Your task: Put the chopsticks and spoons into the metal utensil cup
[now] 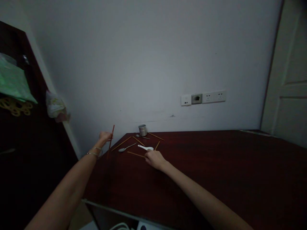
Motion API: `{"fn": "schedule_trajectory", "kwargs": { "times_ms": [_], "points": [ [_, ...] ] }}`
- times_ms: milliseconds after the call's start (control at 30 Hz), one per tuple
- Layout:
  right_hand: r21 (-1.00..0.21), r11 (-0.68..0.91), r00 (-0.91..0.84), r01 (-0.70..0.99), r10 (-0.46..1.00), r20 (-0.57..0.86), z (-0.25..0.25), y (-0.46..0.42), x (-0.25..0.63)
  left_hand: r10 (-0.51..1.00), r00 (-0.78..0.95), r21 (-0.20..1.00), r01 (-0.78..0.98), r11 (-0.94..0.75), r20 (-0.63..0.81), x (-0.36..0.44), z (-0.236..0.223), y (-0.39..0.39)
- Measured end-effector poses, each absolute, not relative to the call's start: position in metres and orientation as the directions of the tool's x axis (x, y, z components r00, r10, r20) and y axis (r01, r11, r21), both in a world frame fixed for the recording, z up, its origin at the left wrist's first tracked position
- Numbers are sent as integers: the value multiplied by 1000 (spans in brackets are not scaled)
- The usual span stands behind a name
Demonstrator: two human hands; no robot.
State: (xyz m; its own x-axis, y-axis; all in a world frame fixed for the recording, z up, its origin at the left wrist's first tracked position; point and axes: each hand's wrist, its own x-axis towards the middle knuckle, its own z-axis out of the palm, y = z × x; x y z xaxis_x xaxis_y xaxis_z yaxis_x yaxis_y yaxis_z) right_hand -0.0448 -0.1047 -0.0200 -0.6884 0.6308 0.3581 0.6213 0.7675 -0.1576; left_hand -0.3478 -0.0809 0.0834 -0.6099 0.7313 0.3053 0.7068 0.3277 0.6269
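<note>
My left hand is closed around a reddish-brown chopstick, held steeply tilted above the table's left edge. At the middle of the arrangement, my right hand has its fingers closed at the end of a light-brown chopstick that lies low over the tabletop. A white soup spoon lies just behind that hand, and another chopstick sticks out beyond it. Between the hands rests a metal spoon. Farther back, a metal cup stands upright near the wall.
Several more chopsticks and a second metal spoon lie scattered before the cup on the dark red table. Wall sockets are at the right. Bags hang by the dark door on the left.
</note>
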Motion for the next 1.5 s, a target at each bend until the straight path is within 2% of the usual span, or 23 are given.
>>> {"fn": "schedule_trajectory", "kwargs": {
  "times_ms": [100,200,300,367,433,467,600,700,800,1033,1333,1500],
  "points": [
    [-380,696,-543,609,715,440,-18,-80,-15,811,-529,792,594,144,250,-312,109,-47],
    [-646,607,-355,464,795,492,-20,-54,18,890,-403,886,464,-4,215,-256,115,-16],
    [-878,393,-153,275,919,363,-23,-33,55,952,-251,936,343,-82,175,-189,101,8],
    [-959,250,-61,133,968,244,-25,-25,79,977,-156,954,283,-100,148,-145,83,18],
    [-983,184,4,11,983,184,-27,-22,101,995,-44,987,139,-82,89,-104,64,23],
    [-984,177,29,-35,984,176,-29,-22,110,1000,-16,999,50,-17,18,-86,54,24],
    [-979,146,73,-140,988,137,-35,-28,133,995,89,996,-68,55,-49,-35,22,17],
    [-976,107,95,-188,991,90,-40,-31,138,992,104,968,-230,97,-74,-18,5,8],
    [-972,82,111,-219,992,58,-44,-34,136,992,64,940,-319,124,-110,-11,-8,2],
    [-980,1,52,-200,999,-10,-48,-43,126,981,36,920,-342,190,-190,-14,-28,5],
    [-972,-24,-43,-232,999,-14,-69,-44,118,977,44,909,-360,212,-210,-18,-34,0],
    [-967,-24,-24,-252,1000,-19,-74,-45,112,981,16,914,-359,188,-195,-16,-32,-8]
  ]
}}
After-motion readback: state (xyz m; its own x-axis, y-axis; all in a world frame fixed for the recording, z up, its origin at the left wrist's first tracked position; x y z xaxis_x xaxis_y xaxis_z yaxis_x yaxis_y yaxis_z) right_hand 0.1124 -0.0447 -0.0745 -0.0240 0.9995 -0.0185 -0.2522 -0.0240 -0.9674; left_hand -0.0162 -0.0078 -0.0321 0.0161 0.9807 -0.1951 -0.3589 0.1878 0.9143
